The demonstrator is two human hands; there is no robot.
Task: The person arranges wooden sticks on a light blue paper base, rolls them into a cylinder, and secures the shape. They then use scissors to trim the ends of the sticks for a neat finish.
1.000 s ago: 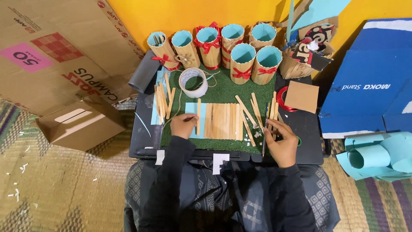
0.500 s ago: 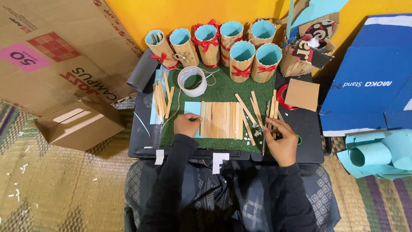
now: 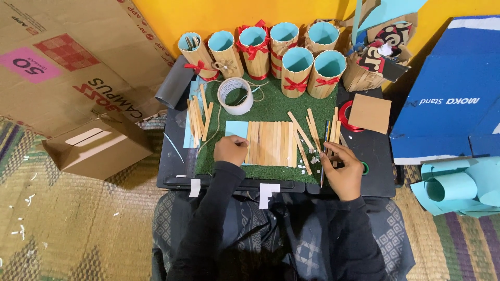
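A row of flat wooden sticks (image 3: 271, 143) lies side by side on a light blue paper (image 3: 235, 129), on a green turf mat (image 3: 271, 106). My left hand (image 3: 230, 150) rests with curled fingers on the left edge of that paper and the first sticks, pinching there. My right hand (image 3: 342, 169) sits at the mat's right edge. Its fingertips are closed on one of the loose wooden sticks (image 3: 333, 136) lying there. A thin dark pencil-like rod (image 3: 324, 156) lies just left of that hand.
Several stick-clad cylinders with red bows (image 3: 284, 54) stand at the back. Also around: a tape roll (image 3: 234, 95), a stick pile (image 3: 197, 115), a cardboard square (image 3: 370, 113), a cardboard box (image 3: 96, 148), a blue box (image 3: 453, 104) and rolled blue paper (image 3: 458, 187).
My left hand has slid a little to the right onto the paper's edge. My right hand has hardly moved.
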